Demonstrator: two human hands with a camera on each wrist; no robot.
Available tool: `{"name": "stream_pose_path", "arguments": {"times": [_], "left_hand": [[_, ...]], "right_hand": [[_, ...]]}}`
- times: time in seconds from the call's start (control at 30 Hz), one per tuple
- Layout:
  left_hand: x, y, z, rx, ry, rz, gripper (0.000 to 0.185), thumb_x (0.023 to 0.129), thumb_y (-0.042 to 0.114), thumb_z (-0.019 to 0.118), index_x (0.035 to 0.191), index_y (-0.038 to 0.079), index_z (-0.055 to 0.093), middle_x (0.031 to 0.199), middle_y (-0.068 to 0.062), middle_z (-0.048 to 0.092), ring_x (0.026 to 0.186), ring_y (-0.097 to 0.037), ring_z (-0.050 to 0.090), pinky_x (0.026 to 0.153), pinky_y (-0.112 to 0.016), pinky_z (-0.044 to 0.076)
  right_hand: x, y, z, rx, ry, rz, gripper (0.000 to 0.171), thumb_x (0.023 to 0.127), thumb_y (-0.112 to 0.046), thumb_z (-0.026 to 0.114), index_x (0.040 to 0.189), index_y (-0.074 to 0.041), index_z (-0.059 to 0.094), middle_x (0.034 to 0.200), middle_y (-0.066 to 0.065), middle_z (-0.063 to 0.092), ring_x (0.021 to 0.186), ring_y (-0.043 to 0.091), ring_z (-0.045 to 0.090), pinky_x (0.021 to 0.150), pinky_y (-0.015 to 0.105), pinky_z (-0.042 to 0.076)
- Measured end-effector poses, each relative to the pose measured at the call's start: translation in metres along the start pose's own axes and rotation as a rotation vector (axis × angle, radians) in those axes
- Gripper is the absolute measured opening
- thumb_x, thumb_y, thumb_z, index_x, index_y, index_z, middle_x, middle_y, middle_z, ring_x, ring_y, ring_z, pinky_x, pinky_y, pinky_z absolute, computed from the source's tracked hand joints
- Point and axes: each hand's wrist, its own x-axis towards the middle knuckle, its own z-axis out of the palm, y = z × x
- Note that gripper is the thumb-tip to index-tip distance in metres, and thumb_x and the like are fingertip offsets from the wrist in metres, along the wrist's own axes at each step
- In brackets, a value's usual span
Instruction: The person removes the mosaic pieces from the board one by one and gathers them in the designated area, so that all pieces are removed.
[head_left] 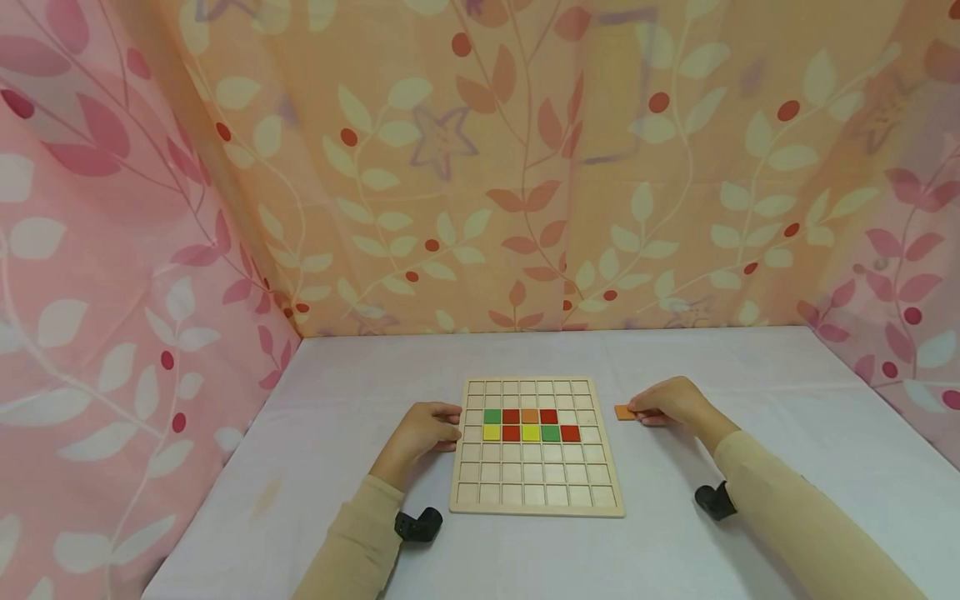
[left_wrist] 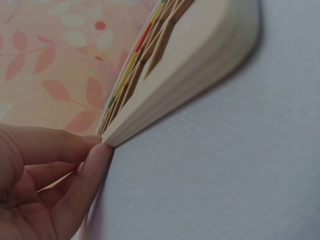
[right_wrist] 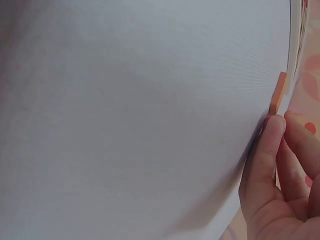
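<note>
- Right hand [head_left: 671,402] down on the table [head_left: 750,375] just right of the wooden grid board [head_left: 536,492], fingertips pinching an orange tile [head_left: 624,412] that lies flat on the white cloth.
- Same tile [right_wrist: 276,93] shows edge-on in the right wrist view, thumb and a finger [right_wrist: 267,145] curled up against it.
- Left hand [head_left: 423,429] resting at the board's left edge, fingers bent and touching the rim; left wrist view has the fingertips [left_wrist: 97,150] right at a corner of the board [left_wrist: 200,65], more touching than gripping.
- Board already carrying two short rows of tiles near the top: green, red, orange, red, then yellow, red, yellow, green, red.
- Small black straps by both sleeves near the front edge.
- Leafy pink-and-orange fabric walls closing in the back and sides.
- Nothing between orange tile and board, just bare cloth.
</note>
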Motion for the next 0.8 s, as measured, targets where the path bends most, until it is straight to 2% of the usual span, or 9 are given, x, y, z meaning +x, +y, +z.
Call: {"name": "stream_pose_path", "arguments": {"times": [0.1,0.2,0.33,0.53,0.8], "left_hand": [[0.0,0.0,0.0,0.007,-0.001,0.006,0.045,0.073,-0.012,0.066,0.118,-0.004,0.059,0.1,-0.013,0.06,0.071,-0.014,0.06,0.06,-0.027,0.057],[0.001,0.0,0.0,0.009,0.002,0.002,0.045,0.074,-0.012,0.066,0.118,-0.003,0.06,0.1,-0.013,0.06,0.071,-0.013,0.06,0.06,-0.027,0.057],[0.002,-0.001,0.0,0.008,0.006,0.0,0.044,0.074,-0.011,0.066,0.117,-0.002,0.06,0.101,-0.012,0.06,0.069,-0.012,0.06,0.061,-0.027,0.057],[0.002,-0.001,-0.001,0.007,-0.002,0.001,0.044,0.075,-0.011,0.065,0.117,-0.002,0.06,0.101,-0.012,0.061,0.069,-0.012,0.06,0.062,-0.027,0.057],[0.001,0.0,-0.001,-0.006,-0.002,0.0,0.045,0.073,-0.013,0.066,0.116,-0.004,0.06,0.1,-0.013,0.062,0.072,-0.015,0.062,0.06,-0.027,0.057]], "right_hand": [[-0.003,-0.003,-0.001,-0.014,0.03,-0.021,0.024,0.077,-0.012,0.073,0.094,0.005,0.069,0.068,0.0,0.069,0.059,0.006,0.062,0.06,0.02,0.055],[-0.008,-0.009,0.004,-0.058,0.067,-0.059,0.03,0.081,-0.015,0.07,0.101,0.006,0.068,0.073,0.0,0.07,0.062,0.006,0.063,0.062,0.022,0.056],[-0.011,-0.018,0.019,-0.085,0.056,-0.121,0.035,0.084,-0.014,0.067,0.109,0.01,0.063,0.079,0.004,0.071,0.065,0.008,0.064,0.066,0.025,0.057],[-0.009,-0.026,0.044,-0.065,0.012,-0.124,0.033,0.084,-0.011,0.067,0.109,0.011,0.062,0.074,0.005,0.07,0.061,0.008,0.063,0.065,0.026,0.057],[-0.008,-0.035,0.072,-0.083,0.002,-0.124,0.024,0.081,-0.008,0.069,0.1,0.008,0.067,0.076,0.009,0.07,0.059,0.012,0.065,0.062,0.028,0.057]]}}
